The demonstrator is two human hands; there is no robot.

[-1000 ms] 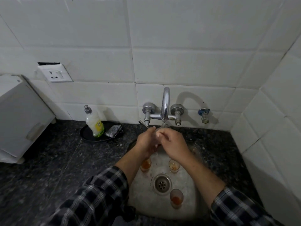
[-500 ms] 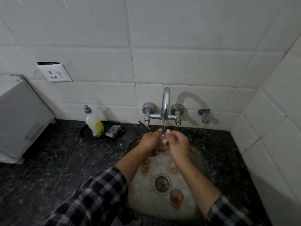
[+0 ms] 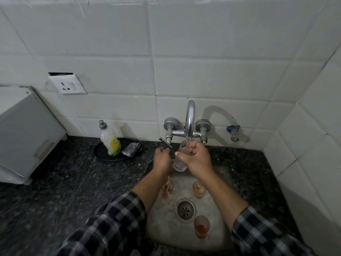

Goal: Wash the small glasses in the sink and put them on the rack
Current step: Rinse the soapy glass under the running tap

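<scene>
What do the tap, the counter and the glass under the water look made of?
The tap: polished metal, likely chromed; it shows bright mirror highlights. The counter: dark speckled stone, probably polished granite. The glass, held by the right hand: see-through, so glass by its look, though clear plastic is possible.

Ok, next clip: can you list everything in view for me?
counter: one, dark speckled, below the tiled wall
sink: one, steel, set in counter
tap: one, chrome, on the wall, running
valve: one, blue-topped, right of tap
small glasses: three, orange-brown dregs, upright on sink floor
held glass: one, clear, under tap
dish: one, black, on counter
soap bottle: one, white and green, in dish
scrubber: one, grey, on dish
socket: one, white, wall left
box: one, white, far left
rack: none in view
right hand: grips held glass
left hand: beside it, near tap lever; grip unclear
</scene>
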